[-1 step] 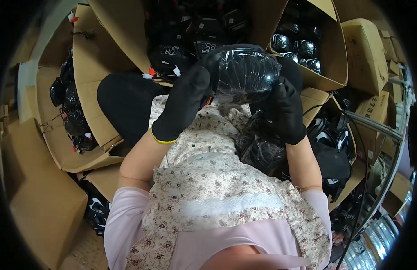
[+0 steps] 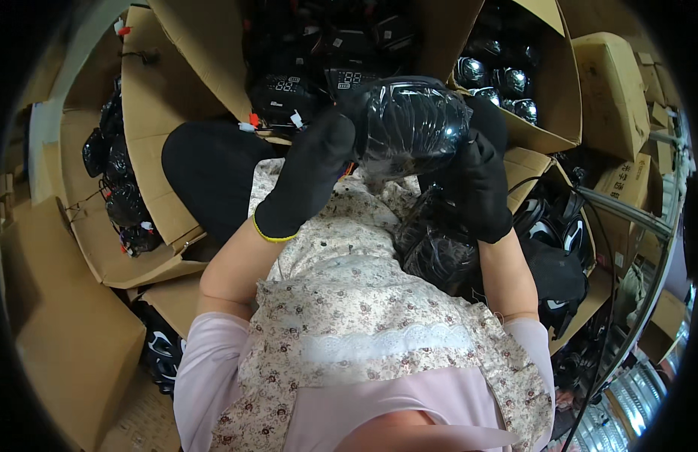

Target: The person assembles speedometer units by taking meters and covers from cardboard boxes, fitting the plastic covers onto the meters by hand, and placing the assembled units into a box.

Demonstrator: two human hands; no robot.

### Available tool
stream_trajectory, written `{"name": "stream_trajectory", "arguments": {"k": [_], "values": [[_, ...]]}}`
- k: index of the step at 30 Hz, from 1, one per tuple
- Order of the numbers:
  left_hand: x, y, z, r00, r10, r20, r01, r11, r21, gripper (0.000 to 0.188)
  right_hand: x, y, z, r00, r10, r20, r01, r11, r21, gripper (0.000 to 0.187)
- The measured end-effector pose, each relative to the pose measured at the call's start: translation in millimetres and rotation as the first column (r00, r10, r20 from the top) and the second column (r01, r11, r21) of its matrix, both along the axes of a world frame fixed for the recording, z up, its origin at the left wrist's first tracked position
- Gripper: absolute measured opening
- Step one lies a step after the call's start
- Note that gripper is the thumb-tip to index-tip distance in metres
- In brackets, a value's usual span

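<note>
Helmet in plastic wrap, held up w/ both gloved hands

Helmet [image 2: 409, 124] = black, glossy, sealed in clear film; sits raised above the person's lap, in front of the open cardboard boxes. Left hand [image 2: 307, 177], black glove w/ yellow cuff edge, is clamped on helmet's left side, fingers curled onto the wrap. Right hand [image 2: 481, 184], also black-gloved, grips helmet's right side from below/behind, fingers closed round the rim. Both hands fully closed on it, no gap visible.

Just below helmet, on the floral apron [image 2: 349, 301], lies a second wrapped dark bundle [image 2: 435, 248], touching the right forearm. Behind helmet: box of dark display-fronted parts [image 2: 319, 83]. Right of helmet: box of shiny helmets [image 2: 499, 79]. Well left of helmet: open box [image 2: 149, 135] w/ more black wrapped items [image 2: 119, 192] along its edge. Below-right of helmet: more helmets [image 2: 556, 226] stacked, partly hidden.
</note>
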State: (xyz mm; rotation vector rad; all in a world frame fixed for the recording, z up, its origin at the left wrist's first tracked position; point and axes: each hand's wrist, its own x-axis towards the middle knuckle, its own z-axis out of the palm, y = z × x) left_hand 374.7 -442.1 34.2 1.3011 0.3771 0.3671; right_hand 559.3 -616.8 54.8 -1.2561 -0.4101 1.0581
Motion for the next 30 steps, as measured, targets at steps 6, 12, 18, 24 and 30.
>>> {"name": "stream_trajectory", "arguments": {"k": [6,12,18,24,30], "values": [[1.2,-7.0,6.9,0.997,0.074,0.011,-0.073,0.997,-0.025,0.071,-1.2,-3.0,0.9,0.998,0.015,0.065,-0.007,0.992,-0.123,0.034],[0.7,-7.7,23.5,0.999,0.034,0.018,-0.036,0.994,0.106,0.072,-1.2,-3.0,-5.9,0.995,-0.001,0.101,0.008,0.997,-0.071,0.041],[4.7,-13.8,28.1,0.998,0.038,0.049,-0.032,0.993,-0.118,0.061,-1.0,-3.2,-2.7,0.982,0.003,0.191,0.013,0.997,-0.081,0.039],[2.9,-15.3,20.7,0.994,0.112,-0.019,-0.113,0.984,-0.14,0.048,-7.6,-4.6,1.3,0.988,-0.132,0.083,0.137,0.989,-0.059,0.03],[8.0,-37.1,22.8,0.984,0.18,-0.011,-0.18,0.983,-0.034,0.049,-3.7,5.4,-0.3,0.961,-0.224,0.159,0.23,0.973,-0.016,0.024]]}}
